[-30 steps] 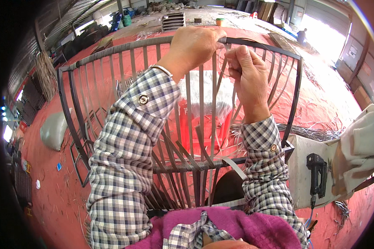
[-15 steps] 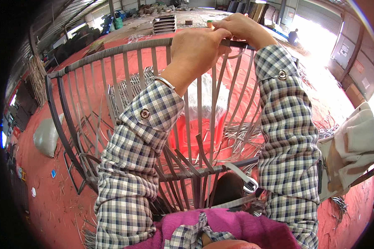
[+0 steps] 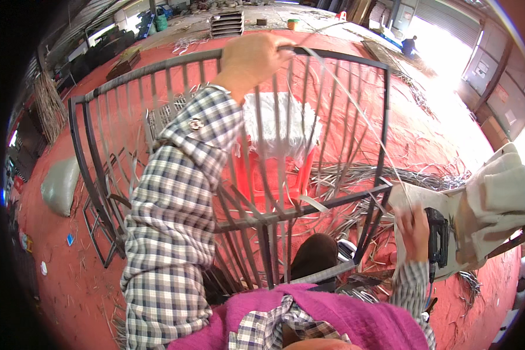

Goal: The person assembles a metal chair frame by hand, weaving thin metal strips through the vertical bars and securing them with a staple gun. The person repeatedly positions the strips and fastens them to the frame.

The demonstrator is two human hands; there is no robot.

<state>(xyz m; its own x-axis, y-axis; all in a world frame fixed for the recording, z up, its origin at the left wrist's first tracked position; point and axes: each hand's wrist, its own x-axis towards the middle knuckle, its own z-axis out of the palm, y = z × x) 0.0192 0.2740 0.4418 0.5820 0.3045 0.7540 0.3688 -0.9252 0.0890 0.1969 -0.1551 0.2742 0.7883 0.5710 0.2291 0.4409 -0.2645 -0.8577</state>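
Note:
Closed fingers of my left hand (image 3: 252,58) grip the top rail of a dark metal frame (image 3: 385,111) at a strip-wrapped stretch. A thin, pale weaving strip (image 3: 356,105) runs tight from beside that hand down to my right hand (image 3: 413,233). Motion blurs the right fingers, which are closed on the strip's lower end. Just beside them a black staple gun (image 3: 437,239) lies on a beige board. Many flat grey-brown strips (image 3: 262,128) run down from the top rail to the lower rail. The rail's right part is bare metal.
Behind the frame stands a red plastic stool (image 3: 297,181) with white fibrous material (image 3: 280,125) on it. Loose strips (image 3: 356,175) litter the red floor. To the right is a folded beige cloth (image 3: 501,192), to the left a stuffed sack (image 3: 61,186). A person (image 3: 410,45) is far off.
My right hand has left the top rail and swung down right, drawing the strip out straight. My left hand stays on the rail, slightly further left. The frame has shifted a little.

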